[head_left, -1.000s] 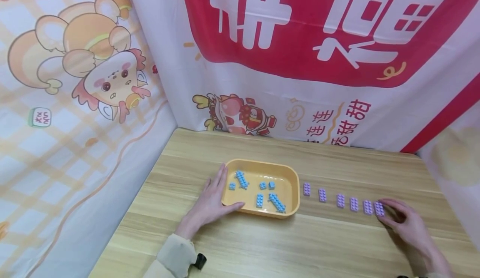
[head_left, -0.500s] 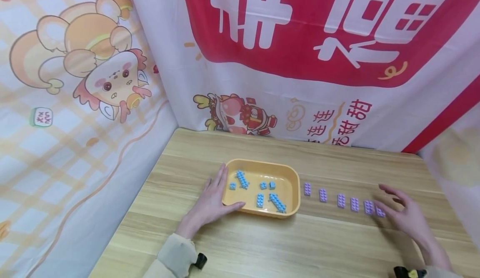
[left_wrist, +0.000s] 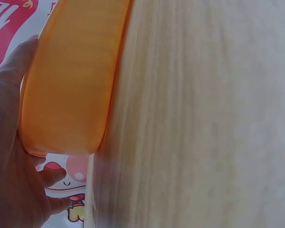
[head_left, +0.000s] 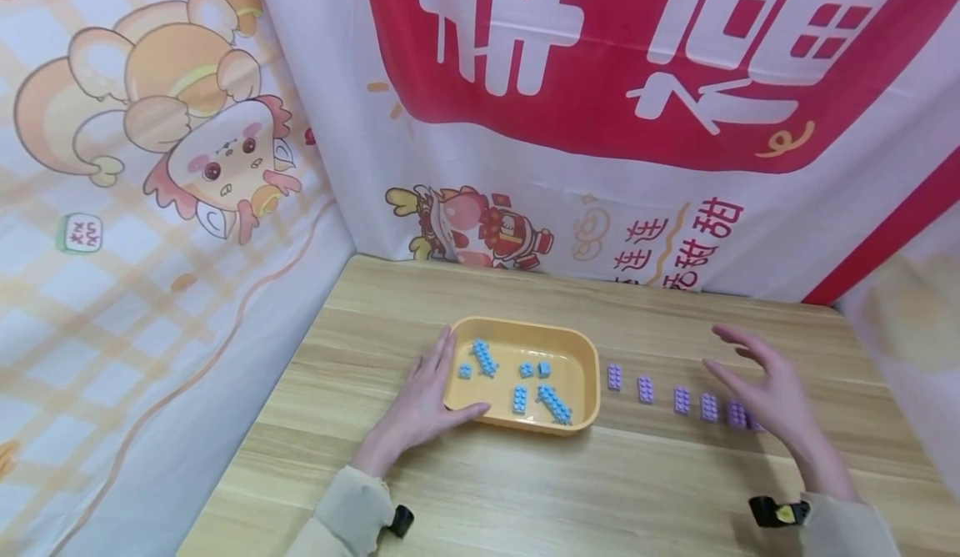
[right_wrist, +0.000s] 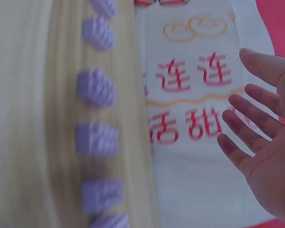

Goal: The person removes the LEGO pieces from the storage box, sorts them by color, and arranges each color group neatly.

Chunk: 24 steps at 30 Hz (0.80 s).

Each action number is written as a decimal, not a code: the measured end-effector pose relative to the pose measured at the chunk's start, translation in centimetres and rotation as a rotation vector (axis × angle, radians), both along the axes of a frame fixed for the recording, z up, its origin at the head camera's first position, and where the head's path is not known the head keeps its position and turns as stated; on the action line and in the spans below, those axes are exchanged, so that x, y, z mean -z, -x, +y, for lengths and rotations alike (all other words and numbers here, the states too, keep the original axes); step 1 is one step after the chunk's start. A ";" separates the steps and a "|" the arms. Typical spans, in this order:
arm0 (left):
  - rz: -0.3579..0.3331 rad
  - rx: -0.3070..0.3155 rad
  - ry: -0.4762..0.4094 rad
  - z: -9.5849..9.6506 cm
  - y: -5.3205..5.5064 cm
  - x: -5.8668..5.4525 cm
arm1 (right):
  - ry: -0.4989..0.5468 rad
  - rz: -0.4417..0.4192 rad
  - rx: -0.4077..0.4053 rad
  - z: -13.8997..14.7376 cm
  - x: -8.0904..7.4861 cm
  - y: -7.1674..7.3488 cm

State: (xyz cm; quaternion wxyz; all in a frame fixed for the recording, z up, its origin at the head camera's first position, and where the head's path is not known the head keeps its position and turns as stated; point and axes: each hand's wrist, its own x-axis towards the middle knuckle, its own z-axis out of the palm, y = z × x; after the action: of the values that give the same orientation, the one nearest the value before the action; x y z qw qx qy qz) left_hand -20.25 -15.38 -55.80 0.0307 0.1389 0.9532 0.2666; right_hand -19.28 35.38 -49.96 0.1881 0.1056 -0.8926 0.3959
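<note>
My left hand holds the left end of a yellow plastic tray, thumb along the near rim and fingers against the end wall. In the left wrist view the thumb lies along the orange-looking tray wall. Blue toy bricks lie inside, among them two long studded pieces. Right of the tray runs a row of purple toy bricks. My right hand hovers over the row's right end, fingers spread and holding nothing, partly hiding the last brick.
The wooden table meets a printed cloth at its back edge. Another patterned cloth hangs on the left. A black wrist strap sits at my right sleeve.
My right hand has let go of the rightmost purple brick, lifted, and moved left and away from me over the row. My left hand and the tray stay where they were.
</note>
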 end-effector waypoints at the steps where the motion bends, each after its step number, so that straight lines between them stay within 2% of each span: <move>1: 0.002 -0.001 -0.002 0.0 0.0 0.0 | 0.000 0.007 -0.009 -0.6 -0.3 0.3; 12: -0.010 0.000 -0.004 0.0 0.1 0.0 | -0.027 0.029 -0.101 -5.5 -2.3 3.3; 24: -0.004 0.006 -0.020 -0.1 0.0 -0.1 | -0.105 0.070 -0.215 -10.0 -2.8 4.4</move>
State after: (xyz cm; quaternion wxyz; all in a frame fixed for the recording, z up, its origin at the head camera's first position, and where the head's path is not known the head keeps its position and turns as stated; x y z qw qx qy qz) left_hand -20.24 -15.47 -55.68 0.0321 0.1417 0.9500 0.2765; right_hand -23.71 25.37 -47.14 0.1696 0.2242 -0.8885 0.3627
